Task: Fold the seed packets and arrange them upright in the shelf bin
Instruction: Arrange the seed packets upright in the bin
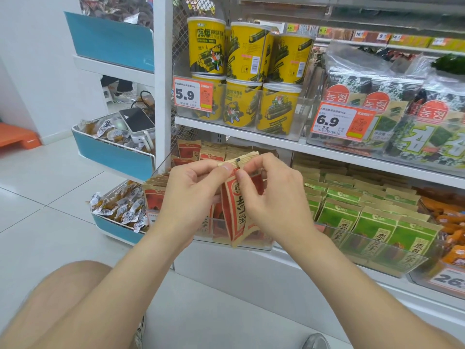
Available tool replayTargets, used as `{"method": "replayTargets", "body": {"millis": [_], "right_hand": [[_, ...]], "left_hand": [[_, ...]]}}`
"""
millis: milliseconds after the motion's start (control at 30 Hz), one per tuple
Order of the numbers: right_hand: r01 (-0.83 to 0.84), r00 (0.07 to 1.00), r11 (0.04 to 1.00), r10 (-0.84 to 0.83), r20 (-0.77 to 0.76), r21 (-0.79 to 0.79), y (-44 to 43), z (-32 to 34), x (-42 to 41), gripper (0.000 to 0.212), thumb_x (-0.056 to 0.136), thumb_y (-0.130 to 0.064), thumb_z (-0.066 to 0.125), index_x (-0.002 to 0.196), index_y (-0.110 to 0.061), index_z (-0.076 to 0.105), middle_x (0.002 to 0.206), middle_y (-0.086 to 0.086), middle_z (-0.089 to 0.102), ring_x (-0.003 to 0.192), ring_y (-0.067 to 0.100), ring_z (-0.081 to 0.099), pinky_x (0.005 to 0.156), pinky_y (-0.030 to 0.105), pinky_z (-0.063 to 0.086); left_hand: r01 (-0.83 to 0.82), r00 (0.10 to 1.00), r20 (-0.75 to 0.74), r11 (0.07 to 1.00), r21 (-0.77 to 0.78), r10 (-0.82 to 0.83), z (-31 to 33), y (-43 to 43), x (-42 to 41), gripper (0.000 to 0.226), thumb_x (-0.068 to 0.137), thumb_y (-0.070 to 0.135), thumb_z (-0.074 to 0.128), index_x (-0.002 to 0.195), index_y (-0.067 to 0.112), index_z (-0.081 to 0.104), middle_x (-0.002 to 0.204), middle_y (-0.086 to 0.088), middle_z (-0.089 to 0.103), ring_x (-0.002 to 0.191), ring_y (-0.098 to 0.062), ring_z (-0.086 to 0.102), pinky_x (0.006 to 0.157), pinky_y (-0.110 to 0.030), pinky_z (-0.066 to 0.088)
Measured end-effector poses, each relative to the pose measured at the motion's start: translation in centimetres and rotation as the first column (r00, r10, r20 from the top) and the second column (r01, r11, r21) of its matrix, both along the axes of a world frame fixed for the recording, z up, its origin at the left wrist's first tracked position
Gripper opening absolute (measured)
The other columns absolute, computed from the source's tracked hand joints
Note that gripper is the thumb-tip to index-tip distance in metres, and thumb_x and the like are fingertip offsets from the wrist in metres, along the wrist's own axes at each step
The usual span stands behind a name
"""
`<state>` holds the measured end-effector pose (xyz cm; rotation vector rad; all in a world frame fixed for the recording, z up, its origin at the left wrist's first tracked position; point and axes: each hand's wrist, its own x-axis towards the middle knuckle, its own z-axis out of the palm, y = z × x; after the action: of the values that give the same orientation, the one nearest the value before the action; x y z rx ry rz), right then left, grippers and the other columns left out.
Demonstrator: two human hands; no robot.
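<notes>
White metal shelving (251, 140), low tier: one seed packet (237, 210) held just in front of the clear plastic shelf bin (254, 245).
The packet is flat kraft paper with a red printed face and hangs slightly tilted. The left hand (191, 195) and right hand (274, 197) each pinch its top strip between thumb and forefinger, other fingers curled. Matching red packets (188, 150) stand upright in the bin behind. Green packets (372, 219) fill the neighbouring bin to the right, and glossy yellow cylindrical canisters (241, 54) are stacked on the shelf above.

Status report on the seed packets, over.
Left hand and right hand pinch red seed packet top edge. Packet before clear shelf bin, not in. Bin crowded with stocked packets.
</notes>
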<state>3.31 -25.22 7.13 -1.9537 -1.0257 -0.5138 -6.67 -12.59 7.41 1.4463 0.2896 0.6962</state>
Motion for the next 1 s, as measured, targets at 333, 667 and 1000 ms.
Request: {"method": "replayTargets", "body": {"millis": [333, 667, 1000], "right_hand": [[-0.070, 0.772, 0.970, 0.200, -0.604, 0.232, 0.1, 0.7, 0.5, 0.016, 0.107, -0.024, 0.066, 0.096, -0.020, 0.077, 0.085, 0.000, 0.081, 0.079, 0.015, 0.077, 0.077, 0.037, 0.060], [0.018, 0.938, 1.000, -0.016, -0.345, 0.001, -0.6, 1.2, 0.1, 0.029, 0.080, -0.054, 0.089, 0.085, -0.029, 0.075, 0.088, -0.016, 0.077, 0.089, -0.003, 0.071, 0.081, 0.026, 0.057], [0.036, 0.998, 0.954, -0.022, 0.051, -0.297, 0.1, 0.2, -0.6, 0.023, 0.112, -0.038, 0.044, 0.112, -0.018, 0.056, 0.092, 0.010, 0.072, 0.083, 0.039, 0.066, 0.063, 0.044, 0.043]], "left_hand": [[0.069, 0.997, 0.022, 0.998, -0.005, -0.069, 0.5, -0.1, -0.3, 0.019, 0.108, 0.016, 0.061, 0.108, 0.010, 0.079, 0.095, -0.011, 0.083, 0.085, -0.025, 0.082, 0.070, -0.027, 0.064], [-0.086, 0.993, 0.068, 0.991, -0.106, 0.093, 0.4, 0.1, 0.0, 0.020, 0.109, 0.020, 0.061, 0.107, 0.013, 0.079, 0.096, -0.009, 0.084, 0.087, -0.027, 0.082, 0.072, -0.032, 0.067], [-0.227, 0.973, 0.082, 0.955, 0.189, 0.215, -0.1, -0.3, 0.0, 0.006, 0.097, 0.023, 0.080, 0.098, 0.018, 0.082, 0.088, 0.004, 0.083, 0.079, -0.017, 0.081, 0.072, -0.037, 0.068]]}}
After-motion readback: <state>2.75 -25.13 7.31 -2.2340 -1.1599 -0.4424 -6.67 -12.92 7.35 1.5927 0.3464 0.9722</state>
